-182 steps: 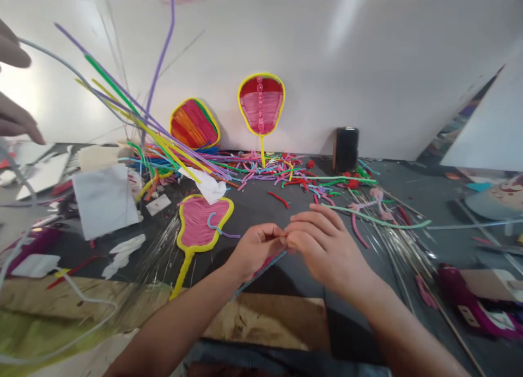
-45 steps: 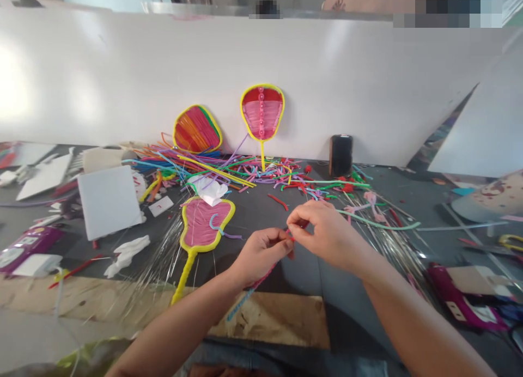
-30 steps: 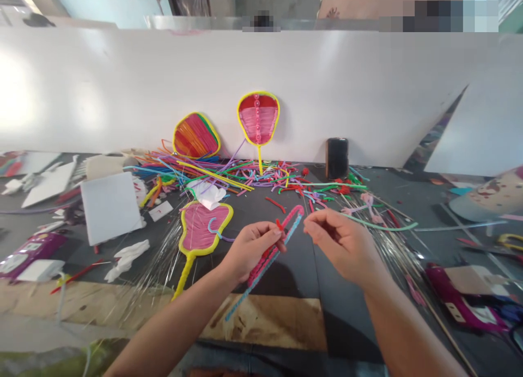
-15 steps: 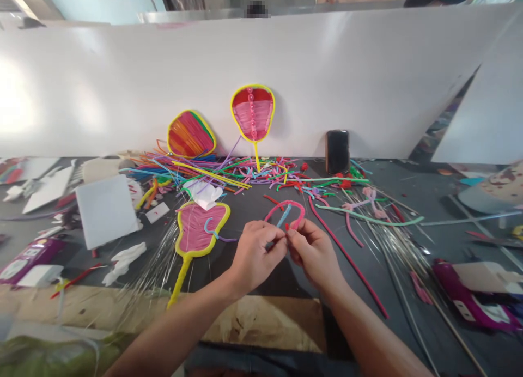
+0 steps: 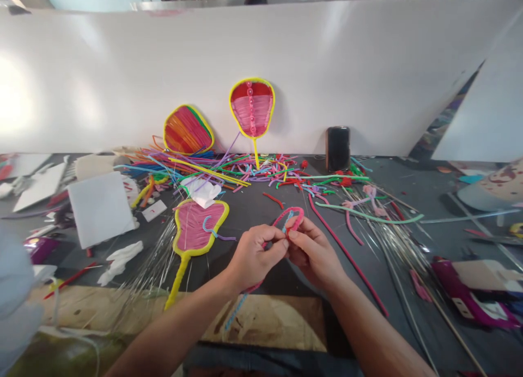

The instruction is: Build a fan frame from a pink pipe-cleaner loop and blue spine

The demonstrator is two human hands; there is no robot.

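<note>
My left hand (image 5: 256, 257) and my right hand (image 5: 312, 254) meet over the front of the table, fingers pinched together. Between them is a pink pipe cleaner loop (image 5: 299, 212) with a twisted blue pipe cleaner (image 5: 288, 220) across it and a small red piece at the right fingertips. A blue end (image 5: 236, 312) shows below my left wrist. Left of my hands lies a fan shape (image 5: 200, 230) with pink filling and a yellow pipe cleaner rim and handle. A bent blue and purple pipe cleaner (image 5: 218, 235) rests on it.
Two more yellow-rimmed fans (image 5: 252, 109) lean on the white board (image 5: 122, 83). A heap of coloured pipe cleaners (image 5: 265, 170) and a black phone (image 5: 338, 148) stand before it. Wire stems (image 5: 404, 251) and a purple device (image 5: 469, 295) lie right; a white square (image 5: 100, 211) lies left.
The pink loop has tilted and looks narrower, and its blue end now shows below my left wrist. A blurred pale shape has come in at the left edge. The view has shifted slightly.
</note>
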